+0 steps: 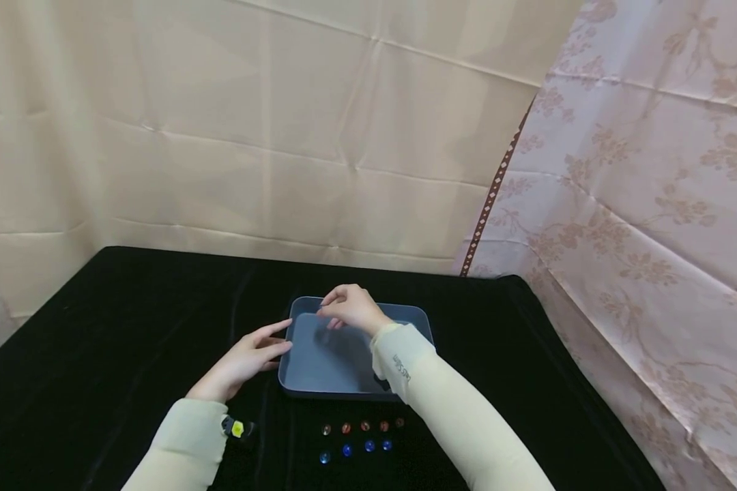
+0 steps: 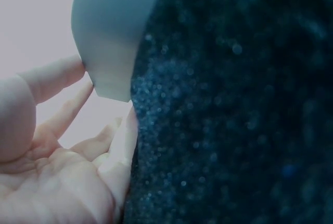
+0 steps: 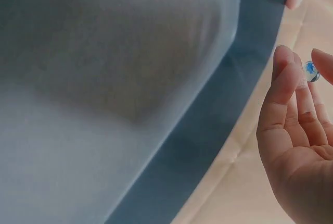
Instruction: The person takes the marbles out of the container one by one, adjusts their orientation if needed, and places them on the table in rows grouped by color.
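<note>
My right hand (image 1: 353, 308) is over the far left part of a grey-blue rectangular tray (image 1: 325, 361). Between its thumb and fingers it pinches a clear glass marble (image 3: 311, 71) with a blue pattern inside. Fingers fairly straight, my left hand (image 1: 242, 361) touches the tray's left side with its fingertips and thumb. In the left wrist view, the fingertips meet the tray's outer wall (image 2: 106, 62). Part of the tray's right side is hidden behind my right sleeve.
In front of the tray lie two rows of marbles: reddish and clear ones (image 1: 365, 426) in the farther row, blue ones (image 1: 369, 446) in the nearer. A black cloth (image 1: 141, 341) covers the table. Beige (image 1: 221, 136) and pink floral curtains (image 1: 639, 204) hang behind and at the right.
</note>
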### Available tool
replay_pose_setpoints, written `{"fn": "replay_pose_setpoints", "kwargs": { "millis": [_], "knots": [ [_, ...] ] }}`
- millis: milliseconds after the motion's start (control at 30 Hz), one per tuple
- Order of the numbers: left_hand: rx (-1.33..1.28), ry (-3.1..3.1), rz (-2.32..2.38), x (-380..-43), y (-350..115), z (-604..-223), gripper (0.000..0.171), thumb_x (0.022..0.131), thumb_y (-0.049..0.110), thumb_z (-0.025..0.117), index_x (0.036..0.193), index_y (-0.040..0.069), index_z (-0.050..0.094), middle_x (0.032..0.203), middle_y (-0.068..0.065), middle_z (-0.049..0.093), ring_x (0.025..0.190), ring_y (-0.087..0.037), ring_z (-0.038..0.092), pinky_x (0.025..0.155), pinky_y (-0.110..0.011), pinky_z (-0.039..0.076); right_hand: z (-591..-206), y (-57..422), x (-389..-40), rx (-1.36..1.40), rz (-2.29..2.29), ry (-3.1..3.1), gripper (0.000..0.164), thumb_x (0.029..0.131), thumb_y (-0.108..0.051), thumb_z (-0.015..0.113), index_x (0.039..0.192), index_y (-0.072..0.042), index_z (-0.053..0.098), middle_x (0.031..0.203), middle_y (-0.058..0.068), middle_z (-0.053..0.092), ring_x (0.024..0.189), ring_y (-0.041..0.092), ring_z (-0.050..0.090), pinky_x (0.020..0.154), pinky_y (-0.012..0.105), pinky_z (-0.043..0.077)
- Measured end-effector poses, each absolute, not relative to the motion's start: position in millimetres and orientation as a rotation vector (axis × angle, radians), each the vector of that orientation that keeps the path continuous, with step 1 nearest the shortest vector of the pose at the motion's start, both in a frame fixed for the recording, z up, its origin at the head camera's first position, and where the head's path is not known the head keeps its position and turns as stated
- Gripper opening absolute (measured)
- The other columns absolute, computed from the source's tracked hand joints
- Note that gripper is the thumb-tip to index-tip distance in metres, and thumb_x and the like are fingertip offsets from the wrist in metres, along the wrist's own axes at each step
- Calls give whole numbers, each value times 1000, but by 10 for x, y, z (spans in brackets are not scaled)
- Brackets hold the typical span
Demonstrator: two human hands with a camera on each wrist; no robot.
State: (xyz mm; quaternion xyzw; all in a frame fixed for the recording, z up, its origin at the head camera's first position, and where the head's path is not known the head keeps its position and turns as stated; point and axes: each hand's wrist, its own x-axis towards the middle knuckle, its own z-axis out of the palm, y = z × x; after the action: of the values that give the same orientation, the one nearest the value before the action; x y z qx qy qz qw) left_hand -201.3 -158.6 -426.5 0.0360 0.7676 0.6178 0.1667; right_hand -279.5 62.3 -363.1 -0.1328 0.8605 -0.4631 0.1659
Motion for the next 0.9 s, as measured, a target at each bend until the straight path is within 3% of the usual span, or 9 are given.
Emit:
{"fn": "replay_pose_setpoints", "kwargs": {
  "millis": [300,467,900],
  "knots": [
    [114,2187,1749,-2019,-1610,-4281,59,103,30,51,156,13,30,142,-28,48,124,-37,56,103,-52,51,-3504,771,-2687,-400,-1306,2463,20,90,-17,72,105,-5,67,98,9,76,81,25,73,81,42,62],
    [100,2186,1756,-2013,-1596,-4269,58,103,29,52,155,15,33,141,-26,49,123,-34,57,104,-51,50,-3448,857,-2590,-437,-1299,2440,26,91,-17,71,110,0,66,102,17,74,82,26,73,80,42,62],
    [119,2181,1762,-2000,-1594,-4264,60,102,30,53,156,13,31,141,-27,48,124,-35,57,103,-52,50,-3393,1095,-2339,-476,-1271,2422,20,91,-15,69,107,-3,66,96,14,73,79,25,71,79,45,61]
  ]
}}
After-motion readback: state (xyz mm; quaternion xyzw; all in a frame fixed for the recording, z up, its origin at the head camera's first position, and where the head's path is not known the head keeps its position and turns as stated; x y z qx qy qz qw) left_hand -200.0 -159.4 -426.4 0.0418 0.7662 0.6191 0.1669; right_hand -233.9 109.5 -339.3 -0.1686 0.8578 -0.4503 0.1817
